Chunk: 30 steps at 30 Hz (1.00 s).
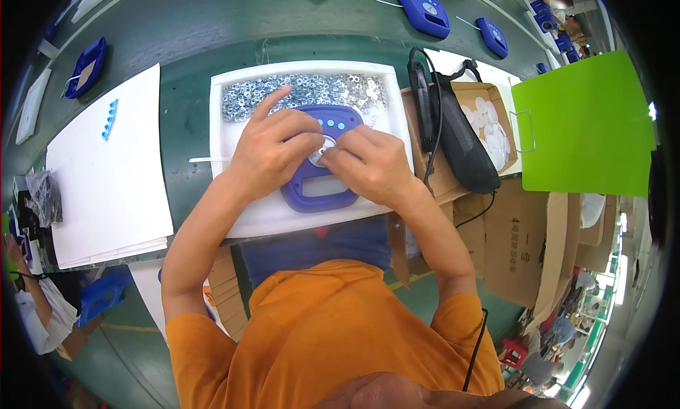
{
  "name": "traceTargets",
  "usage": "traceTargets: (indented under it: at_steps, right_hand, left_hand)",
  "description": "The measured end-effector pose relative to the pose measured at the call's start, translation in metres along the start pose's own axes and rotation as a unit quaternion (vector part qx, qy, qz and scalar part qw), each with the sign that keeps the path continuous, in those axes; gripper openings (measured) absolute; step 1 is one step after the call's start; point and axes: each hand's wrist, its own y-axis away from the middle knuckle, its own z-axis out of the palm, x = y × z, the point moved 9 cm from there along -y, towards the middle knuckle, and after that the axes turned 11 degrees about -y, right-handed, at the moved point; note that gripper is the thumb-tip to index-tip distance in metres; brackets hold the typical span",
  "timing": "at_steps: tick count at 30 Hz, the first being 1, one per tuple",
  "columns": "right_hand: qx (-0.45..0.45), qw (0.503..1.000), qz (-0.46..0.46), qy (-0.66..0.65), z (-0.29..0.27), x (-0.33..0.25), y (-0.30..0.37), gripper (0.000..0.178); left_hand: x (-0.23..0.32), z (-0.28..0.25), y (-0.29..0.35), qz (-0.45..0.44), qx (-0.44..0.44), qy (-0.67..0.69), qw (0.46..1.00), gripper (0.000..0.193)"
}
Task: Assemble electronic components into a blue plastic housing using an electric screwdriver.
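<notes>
A blue plastic housing [322, 202] with a handle slot and light-blue dots lies in a white foam tray [217, 101]. Both my hands meet over the silver disc [313, 158] at its middle. My left hand [271, 152] is closed, thumb and fingers pinched at the disc's left side, index finger raised. From the right, my right hand [373, 165] is also closed, its fingertips pressed together on the disc. Whatever the fingertips hold is too small or hidden to make out. Many small metal nuts [304, 90] fill the tray's far part. A white strap [209, 160] sticks out left.
White sheets [106, 189] with a blue strip [110, 120] lie left. At right are a black mesh case [464, 136], a carton of white discs [489, 129] and a green board [584, 126]. Blue units [425, 14] sit on the far belt. Another person's arm [37, 303] shows far left.
</notes>
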Motion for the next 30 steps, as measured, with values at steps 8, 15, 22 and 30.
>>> traceTargets:
  at_steps: [8, 15, 22, 30]
  right_hand:
    - [0.089, 0.99, 0.108, -0.022, -0.024, 0.021, 0.026, 0.017]
    - [0.092, 0.989, 0.106, -0.04, -0.026, 0.018, 0.026, 0.021]
    - [0.076, 0.986, 0.127, -0.078, -0.026, 0.019, 0.026, 0.025]
    - [-0.048, 0.989, 0.088, -0.108, -0.005, -0.005, 0.025, 0.043]
  left_hand:
    - [0.015, 0.005, -0.003, 0.064, -0.02, -0.048, 0.997, 0.013]
    - [0.023, 0.004, -0.001, 0.099, -0.021, -0.074, 0.992, 0.013]
    - [0.016, -0.008, -0.006, 0.067, -0.066, 0.004, 0.996, 0.016]
    - [0.009, -0.001, -0.004, 0.061, -0.112, -0.035, 0.991, 0.013]
